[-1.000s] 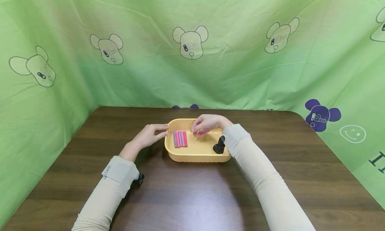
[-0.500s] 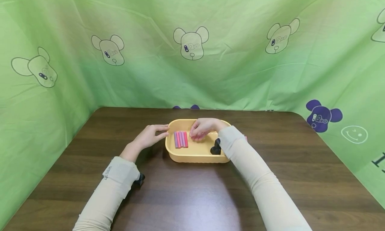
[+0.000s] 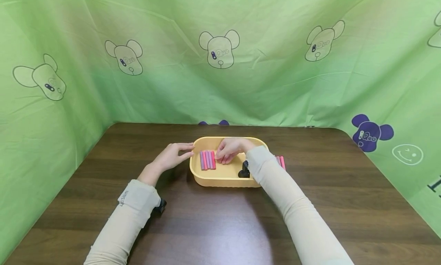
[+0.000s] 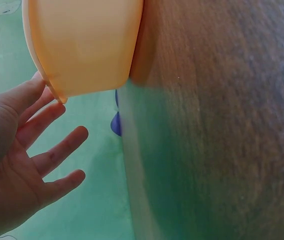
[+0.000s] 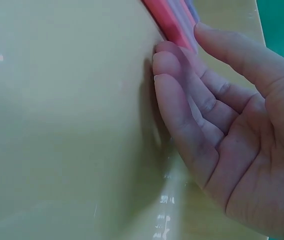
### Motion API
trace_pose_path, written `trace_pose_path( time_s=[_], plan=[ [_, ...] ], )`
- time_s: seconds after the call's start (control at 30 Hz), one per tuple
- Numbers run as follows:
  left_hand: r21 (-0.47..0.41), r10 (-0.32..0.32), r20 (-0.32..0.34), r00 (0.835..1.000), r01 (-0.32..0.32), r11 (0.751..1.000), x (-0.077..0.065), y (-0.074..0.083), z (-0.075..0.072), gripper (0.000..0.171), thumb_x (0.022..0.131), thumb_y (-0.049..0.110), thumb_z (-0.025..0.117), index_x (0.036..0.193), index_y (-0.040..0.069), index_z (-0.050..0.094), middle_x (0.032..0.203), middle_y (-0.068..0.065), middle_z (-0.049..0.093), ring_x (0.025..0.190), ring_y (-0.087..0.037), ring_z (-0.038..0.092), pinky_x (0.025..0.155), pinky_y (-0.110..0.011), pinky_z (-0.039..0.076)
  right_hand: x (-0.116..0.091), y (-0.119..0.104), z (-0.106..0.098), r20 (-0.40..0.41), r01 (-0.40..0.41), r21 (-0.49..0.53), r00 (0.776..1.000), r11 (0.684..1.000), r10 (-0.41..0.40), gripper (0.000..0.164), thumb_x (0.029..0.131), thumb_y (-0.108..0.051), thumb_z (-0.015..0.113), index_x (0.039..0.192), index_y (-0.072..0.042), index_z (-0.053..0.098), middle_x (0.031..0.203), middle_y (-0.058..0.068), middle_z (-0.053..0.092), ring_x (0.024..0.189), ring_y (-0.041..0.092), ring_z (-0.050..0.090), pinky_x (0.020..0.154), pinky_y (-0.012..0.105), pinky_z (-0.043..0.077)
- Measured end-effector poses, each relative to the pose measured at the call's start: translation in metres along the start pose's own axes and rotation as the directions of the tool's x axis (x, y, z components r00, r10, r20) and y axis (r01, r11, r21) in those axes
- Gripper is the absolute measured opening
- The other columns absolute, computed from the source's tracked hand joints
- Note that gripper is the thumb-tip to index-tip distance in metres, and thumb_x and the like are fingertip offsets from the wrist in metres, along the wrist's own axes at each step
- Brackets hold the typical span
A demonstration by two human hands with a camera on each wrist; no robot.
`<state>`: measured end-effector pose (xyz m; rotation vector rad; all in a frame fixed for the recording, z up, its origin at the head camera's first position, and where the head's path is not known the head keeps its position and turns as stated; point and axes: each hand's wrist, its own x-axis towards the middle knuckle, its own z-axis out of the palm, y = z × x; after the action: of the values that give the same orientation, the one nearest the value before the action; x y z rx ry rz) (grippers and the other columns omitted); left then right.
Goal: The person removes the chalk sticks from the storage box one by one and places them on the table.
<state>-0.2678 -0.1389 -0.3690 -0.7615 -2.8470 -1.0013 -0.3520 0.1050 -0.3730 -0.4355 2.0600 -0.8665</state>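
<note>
An orange-yellow plastic basin (image 3: 227,182) sits on the table. Several pink, red and purple sticks (image 3: 208,160) lie side by side in its left part. My left hand (image 3: 170,155) touches the basin's left end, the thumb and first fingers at the rim (image 4: 47,80); the other fingers stand free. Inside the basin, my right hand (image 3: 229,149) has loosely bent fingers, with the fingertips beside the rightmost red stick (image 5: 169,22). The thumb (image 5: 222,47) stays apart from the fingertips. Anything small under those fingertips is hidden.
More pink and greyish sticks (image 3: 281,161) lie right of the basin, partly behind the right sleeve (image 3: 272,173). A black wrist camera (image 3: 244,170) hangs over the basin. The dark wooden table (image 3: 124,146) ends at a green printed cloth (image 3: 165,92).
My right hand has moved left and slightly down, right up to the row of sticks. The sticks beside the basin have come into sight. My left hand stays at the rim.
</note>
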Motion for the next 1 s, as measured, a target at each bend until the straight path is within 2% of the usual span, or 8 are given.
trace_pose_path(
  time_s=[0.5,1.0],
  plan=[
    [0.008,0.002,-0.002,1.0,-0.002,1.0,0.0,0.002,-0.001,0.039,0.09,0.018,0.062,0.125,0.002,0.059,0.131,-0.014,0.057,0.127,-0.03,0.05,0.108,-0.044,0.038,0.001,-0.01,0.009,-0.071,-0.082,-0.026,0.994,0.996,0.08,0.021,0.089,-0.019,0.063,0.07,-0.009,0.06,0.061,-0.002,0.063,0.053,0.005,0.058,0.055,0.016,0.053],
    [-0.01,-0.008,0.009,1.0,0.008,1.0,-0.001,0.006,-0.003,0.039,0.09,0.018,0.061,0.125,0.001,0.058,0.132,-0.015,0.056,0.127,-0.031,0.05,0.109,-0.044,0.038,0.002,-0.014,0.014,-0.106,-0.119,-0.05,0.988,0.992,0.113,0.026,0.089,-0.022,0.063,0.067,-0.01,0.057,0.058,-0.003,0.06,0.05,0.004,0.055,0.051,0.015,0.051]
  ],
)
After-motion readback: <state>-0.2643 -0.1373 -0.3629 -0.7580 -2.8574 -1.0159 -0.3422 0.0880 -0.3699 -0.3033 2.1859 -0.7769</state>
